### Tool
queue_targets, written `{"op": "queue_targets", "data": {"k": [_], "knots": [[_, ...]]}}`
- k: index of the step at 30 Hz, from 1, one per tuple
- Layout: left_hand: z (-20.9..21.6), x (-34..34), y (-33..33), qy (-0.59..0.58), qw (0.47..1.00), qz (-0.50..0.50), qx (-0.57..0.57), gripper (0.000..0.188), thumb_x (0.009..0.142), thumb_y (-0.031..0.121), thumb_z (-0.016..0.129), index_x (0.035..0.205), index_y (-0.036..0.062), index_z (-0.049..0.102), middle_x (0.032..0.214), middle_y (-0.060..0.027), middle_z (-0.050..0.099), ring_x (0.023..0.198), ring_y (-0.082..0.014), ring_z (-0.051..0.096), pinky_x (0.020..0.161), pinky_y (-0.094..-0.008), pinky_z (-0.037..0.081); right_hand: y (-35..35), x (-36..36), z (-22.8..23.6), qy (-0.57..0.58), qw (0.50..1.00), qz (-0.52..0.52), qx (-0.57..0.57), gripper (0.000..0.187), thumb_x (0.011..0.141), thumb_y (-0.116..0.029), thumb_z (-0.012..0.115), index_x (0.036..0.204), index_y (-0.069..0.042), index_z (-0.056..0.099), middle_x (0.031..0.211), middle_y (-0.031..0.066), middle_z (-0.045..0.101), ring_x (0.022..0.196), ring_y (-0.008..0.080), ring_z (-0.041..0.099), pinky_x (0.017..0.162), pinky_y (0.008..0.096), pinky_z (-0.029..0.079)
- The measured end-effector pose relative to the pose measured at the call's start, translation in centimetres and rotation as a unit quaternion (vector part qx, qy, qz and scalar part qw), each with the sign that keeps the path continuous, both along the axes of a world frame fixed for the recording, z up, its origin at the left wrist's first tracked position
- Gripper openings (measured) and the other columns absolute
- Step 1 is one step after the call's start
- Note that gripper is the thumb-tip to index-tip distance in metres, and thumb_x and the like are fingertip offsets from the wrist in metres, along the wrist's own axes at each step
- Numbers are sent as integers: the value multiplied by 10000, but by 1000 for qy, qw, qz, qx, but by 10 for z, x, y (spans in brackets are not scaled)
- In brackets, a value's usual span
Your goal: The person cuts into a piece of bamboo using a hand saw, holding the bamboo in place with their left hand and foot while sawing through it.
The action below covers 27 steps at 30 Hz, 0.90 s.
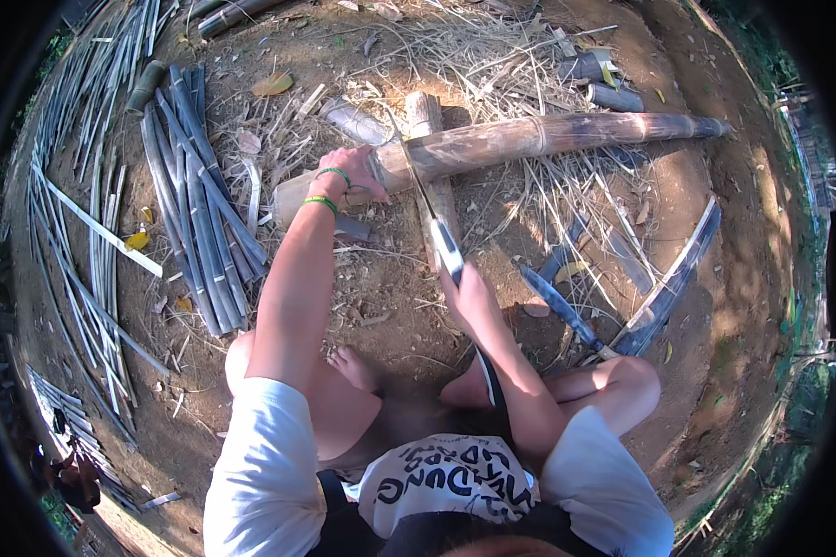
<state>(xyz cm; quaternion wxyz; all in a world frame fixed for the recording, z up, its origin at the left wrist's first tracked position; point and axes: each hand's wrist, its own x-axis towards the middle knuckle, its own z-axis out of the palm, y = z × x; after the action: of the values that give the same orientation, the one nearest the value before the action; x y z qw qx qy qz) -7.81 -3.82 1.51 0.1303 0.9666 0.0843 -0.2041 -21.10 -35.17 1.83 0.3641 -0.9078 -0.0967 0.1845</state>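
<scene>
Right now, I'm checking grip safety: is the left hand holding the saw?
No, the left hand is on the bamboo; the right hand holds the saw.

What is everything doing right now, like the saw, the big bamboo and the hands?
Saw: blade across the pole; cut depth hard to see.
Thick bamboo pole: lying across a support piece.
Right hand: closed around the saw handle.
Left hand: on the pole, fingers partly hidden.
Grey bamboo lengths: loosely piled.
Bracelets: worn on the left wrist.
</scene>
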Motion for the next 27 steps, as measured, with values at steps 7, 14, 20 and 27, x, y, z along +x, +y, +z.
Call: {"op": "queue_targets", "data": {"k": [7, 14, 20, 27], "knots": [[7, 25, -27, -2, 1000, -19, -24, 1127, 454, 617, 932, 1412, 134, 587, 1217, -164, 739, 1174, -331, 699, 1005, -446, 554, 30, 74, -23, -40, 999, -25, 2, 349, 1059, -321, 585, 1026, 25, 614, 773, 255, 707, 755, 440, 729, 633, 480, 554], [1, 8, 16, 14, 1000, -2, -19, 1115, 456, 591, 931, 1410, 127, 590, 1223, -163, 738, 1191, -316, 693, 1012, -440, 550, -23, -37, 26, 74, 996, -53, 8, 403, 1011, -335, 636, 1155, 40, 596, 820, 262, 712, 828, 470, 731, 703, 492, 558], [-2, 23, -10, 24, 999, -12, -28, 1119, 459, 599, 927, 1408, 118, 582, 1238, -171, 732, 1191, -342, 688, 1008, -426, 553, 33, 64, -20, 0, 999, -25, 34, 385, 1042, -303, 615, 1061, 82, 622, 762, 247, 695, 722, 395, 735, 608, 466, 542], [-1, 15, 24, 18, 1000, 6, -23, 1176, 451, 593, 925, 1471, 136, 563, 1317, -176, 703, 1250, -337, 658, 1081, -428, 512, -13, -22, 36, 53, 998, -30, 20, 348, 1042, -289, 610, 1070, 58, 623, 856, 283, 709, 863, 469, 731, 670, 487, 553]]}}
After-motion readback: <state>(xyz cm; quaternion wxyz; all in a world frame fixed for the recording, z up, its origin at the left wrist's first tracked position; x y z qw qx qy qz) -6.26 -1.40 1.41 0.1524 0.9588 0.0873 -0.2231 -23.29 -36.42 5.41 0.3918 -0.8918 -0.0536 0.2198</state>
